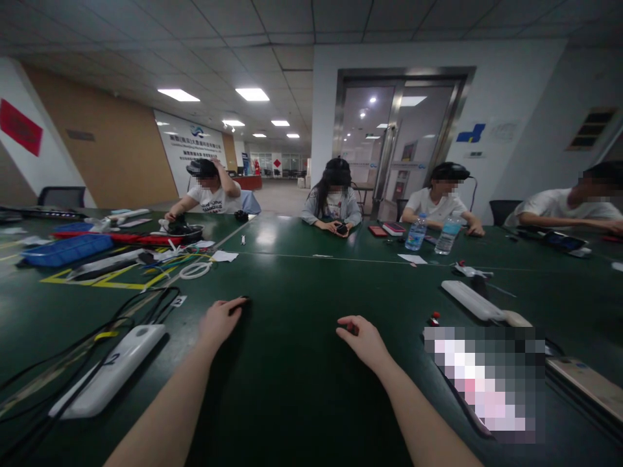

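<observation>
Hovering above the bench (302,292), left hand (221,322) and right hand (357,335) loosely curled, hold unclear, left nearest a power strip (109,370), its black cables (131,318) a snag risk for careless wrists.

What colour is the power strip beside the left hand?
The power strip is white with a blue 2, clearest in the head view.

A green-topped workbench (302,292) carried a white power strip (109,370) just beside a paper tag (178,301) marked "2", with black cables (131,324) trailing across the surface. Farther along lay a blue plastic tray (65,250), a coil of white tubing (195,270) and yellow tape markings (97,280), while two plastic water bottles (416,232) stood near a second white power strip (472,300).
</observation>
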Demonstrator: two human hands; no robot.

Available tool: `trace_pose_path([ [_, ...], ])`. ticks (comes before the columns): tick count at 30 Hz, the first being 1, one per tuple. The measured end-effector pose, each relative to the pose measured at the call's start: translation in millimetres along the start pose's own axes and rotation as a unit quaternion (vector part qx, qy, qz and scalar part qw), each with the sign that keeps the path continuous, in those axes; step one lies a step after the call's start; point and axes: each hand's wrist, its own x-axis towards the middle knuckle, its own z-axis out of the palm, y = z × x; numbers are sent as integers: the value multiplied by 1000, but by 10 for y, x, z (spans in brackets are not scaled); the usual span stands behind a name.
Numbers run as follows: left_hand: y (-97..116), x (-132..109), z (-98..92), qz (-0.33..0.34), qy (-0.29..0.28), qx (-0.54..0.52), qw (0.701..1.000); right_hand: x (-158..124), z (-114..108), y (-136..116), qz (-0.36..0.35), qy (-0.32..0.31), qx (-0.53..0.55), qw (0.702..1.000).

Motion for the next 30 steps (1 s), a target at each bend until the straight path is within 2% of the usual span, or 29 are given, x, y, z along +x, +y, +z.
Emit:
trace_pose_path([
  [2, -205, 71, -68, -157, 60, 19, 986, 32, -15, 40, 16, 11, 1, 1000],
  [3, -272, 88, -87, -206, 80, 18, 975, 44, -15, 54, 21, 16, 4, 1000],
  [5, -332, 94, -99, -234, 102, 16, 967, 60, -7, 74, 25, 22, 8, 999],
  [11, -253, 65, -64, -225, 125, 7, 966, 69, 8, 79, 19, 18, 8, 1000],
  [16, -321, 115, -22, -188, 140, 5, 972, 57, 14, 43, 26, 19, 9, 999],
  [23, -397, 254, 27, -180, 124, 13, 976, 114, 108, 68, 23, 45, 3, 999],
  [30, -410, 240, -35, -151, 106, 25, 982, 110, 111, 19, 38, 45, -15, 998],
])
